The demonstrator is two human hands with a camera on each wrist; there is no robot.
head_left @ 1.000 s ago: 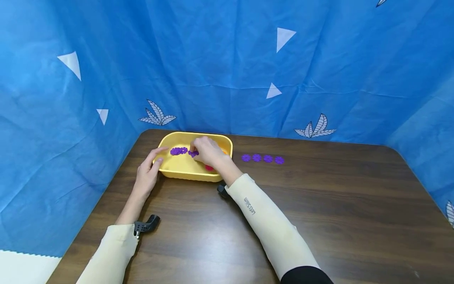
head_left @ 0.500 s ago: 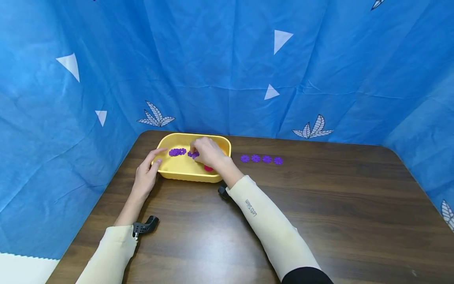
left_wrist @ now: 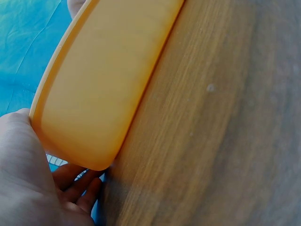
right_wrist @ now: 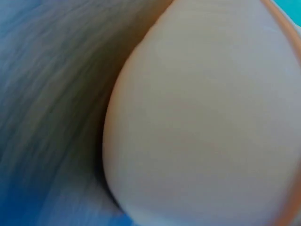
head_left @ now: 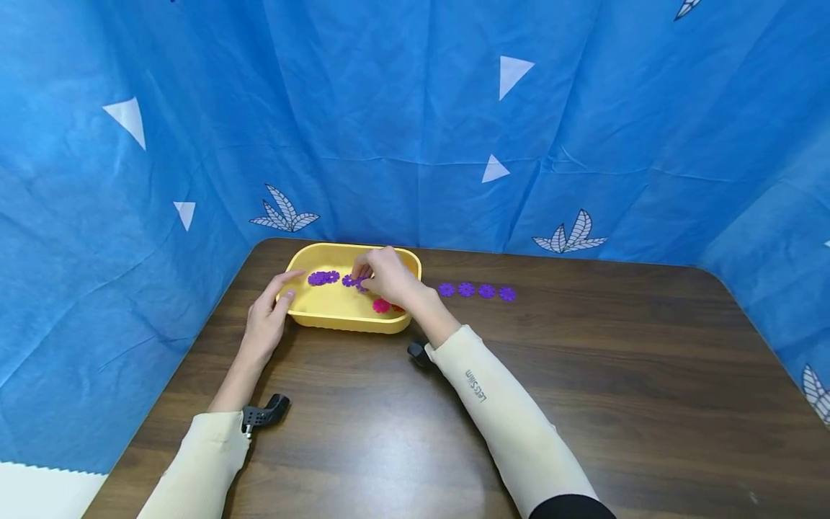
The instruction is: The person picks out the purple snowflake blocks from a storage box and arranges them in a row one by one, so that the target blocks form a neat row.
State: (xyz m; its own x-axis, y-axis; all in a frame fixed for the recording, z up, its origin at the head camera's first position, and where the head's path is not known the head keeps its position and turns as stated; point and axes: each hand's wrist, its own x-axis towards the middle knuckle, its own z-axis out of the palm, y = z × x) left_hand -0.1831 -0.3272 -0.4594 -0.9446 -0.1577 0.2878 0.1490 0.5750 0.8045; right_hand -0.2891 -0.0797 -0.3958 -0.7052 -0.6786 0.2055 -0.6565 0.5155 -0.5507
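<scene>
Head: sleeve (head_left: 509, 425) reads "LetsSlim" — right grip (head_left: 389, 277) pinches purple disc (head_left: 362, 286), left grip (head_left: 266, 317) holds tray (head_left: 344, 322).

We see both arms reaching forward; the left arm (head_left: 201, 461) runs up from the lower left, its hand, the left hand (head_left: 267, 313), spreading thumb (head_left: 286, 300) from index finger (head_left: 285, 278), other fingers bent; the right arm (head_left: 506, 411) slants leftward, and the right hand (head_left: 392, 277) hangs back-up, fingertips bent down near the thumb; we cannot tell whether they meet.
</scene>
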